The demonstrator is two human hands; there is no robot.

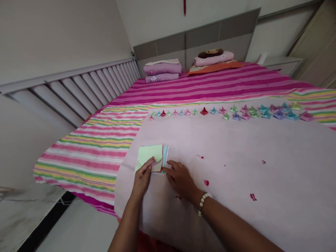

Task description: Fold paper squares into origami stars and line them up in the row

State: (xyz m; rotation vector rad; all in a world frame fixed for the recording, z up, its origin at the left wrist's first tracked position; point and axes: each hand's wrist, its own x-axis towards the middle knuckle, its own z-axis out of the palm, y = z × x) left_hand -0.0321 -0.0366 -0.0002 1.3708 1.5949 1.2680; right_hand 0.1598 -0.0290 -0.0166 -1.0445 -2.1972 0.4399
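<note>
In the head view, a pale pink cloth (236, 157) covers the near part of a bed, and a striped sheet (105, 140) in pink, yellow and green shows past the cloth's left and far edges. A paper stack (151, 155) of thin coloured squares lies near the cloth's left edge, closer to its near edge than its far one. The top sheet is light green, and pink, red and blue edges fan out on its right side.

The left hand (143, 176) comes in from the near edge. Its thumb and fingertips are closed in a pinch on the near edge of the paper stack, where a pink sheet peeks out. The right hand (181, 178) lies just beside it on the cloth, wearing a beaded bracelet (203, 202) at the wrist. Its fingers are loose and unclenched, and the forefinger is stretched out to touch the near right corner of the stack.

A row of small folded paper figures (223, 112) in many colours runs along the cloth's far edge, well apart from the hands. A few red scraps (206, 182) dot the cloth to the right of the right hand.

At the head of the bed lie folded purple bedding (162, 70) and a pink pillow (214, 58). A slatted rail (78, 91) lines the bed's left side.
</note>
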